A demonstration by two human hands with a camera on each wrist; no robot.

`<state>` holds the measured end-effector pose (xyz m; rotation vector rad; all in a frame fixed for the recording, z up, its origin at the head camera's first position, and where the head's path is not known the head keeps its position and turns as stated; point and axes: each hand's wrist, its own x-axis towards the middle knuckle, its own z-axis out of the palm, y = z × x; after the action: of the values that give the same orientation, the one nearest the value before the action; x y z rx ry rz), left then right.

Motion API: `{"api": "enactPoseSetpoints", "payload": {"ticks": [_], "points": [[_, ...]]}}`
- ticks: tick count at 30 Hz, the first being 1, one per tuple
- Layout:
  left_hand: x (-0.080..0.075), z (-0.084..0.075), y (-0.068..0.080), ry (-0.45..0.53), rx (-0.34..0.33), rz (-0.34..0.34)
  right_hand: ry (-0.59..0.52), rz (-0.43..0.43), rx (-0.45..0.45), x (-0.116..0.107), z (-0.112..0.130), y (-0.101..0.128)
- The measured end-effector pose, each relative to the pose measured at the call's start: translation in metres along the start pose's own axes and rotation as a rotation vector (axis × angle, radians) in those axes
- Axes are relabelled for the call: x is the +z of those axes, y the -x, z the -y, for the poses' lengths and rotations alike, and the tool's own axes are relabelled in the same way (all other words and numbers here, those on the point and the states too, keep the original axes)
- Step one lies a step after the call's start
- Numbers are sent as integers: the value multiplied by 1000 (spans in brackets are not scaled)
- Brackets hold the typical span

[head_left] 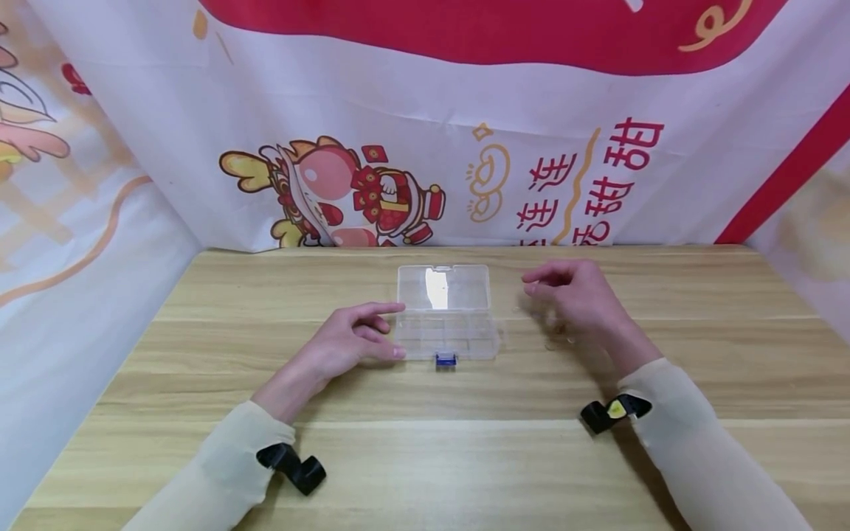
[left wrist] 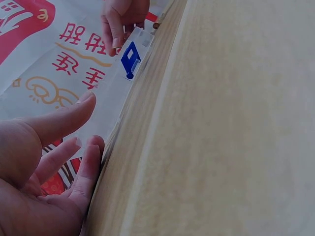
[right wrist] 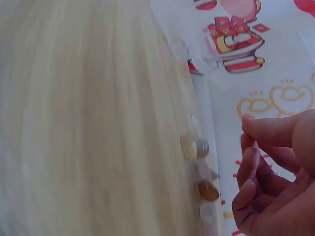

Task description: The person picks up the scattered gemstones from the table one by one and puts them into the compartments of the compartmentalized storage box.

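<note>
A clear plastic compartment box [head_left: 446, 333] with a blue latch [head_left: 446, 360] lies on the table, its lid [head_left: 474, 289] raised behind it. At its left side is my left hand [head_left: 348, 335], index finger at the hinge end and thumb at the front corner, fingers loosely extended. My right hand [head_left: 576, 293] hovers to the right of the box, above several small see-through pieces. Thumb and index fingertip [right wrist: 253, 124] come close together there; I cannot tell whether a small piece is between them. A brown stone-like piece [right wrist: 208, 191] lies among the pale ones.
The wood-grain table [head_left: 425, 457] runs back to a printed white and red cloth [head_left: 425, 103] hanging behind it. More printed cloth [head_left: 80, 310] hangs along the left. Black camera mounts [head_left: 292, 466] sit on both sleeves.
</note>
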<state>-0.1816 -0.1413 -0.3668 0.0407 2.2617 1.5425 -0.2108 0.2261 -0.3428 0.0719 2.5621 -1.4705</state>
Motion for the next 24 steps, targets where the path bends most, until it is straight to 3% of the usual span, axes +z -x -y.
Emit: {"api": "enactPoseSetpoints", "payload": {"ticks": [4,8,15,24], "points": [[0,0,0,-2,-2,-1,-1,37,25,-9,-7,-3],[0,0,0,-4,-2,-2,129,30,3,-19,-12,-7],[0,0,0,2,6,-2,162,62,41,-26,-18,-11],[0,1,0,15,11,0,199,101,11,-27,-21,-11]]}}
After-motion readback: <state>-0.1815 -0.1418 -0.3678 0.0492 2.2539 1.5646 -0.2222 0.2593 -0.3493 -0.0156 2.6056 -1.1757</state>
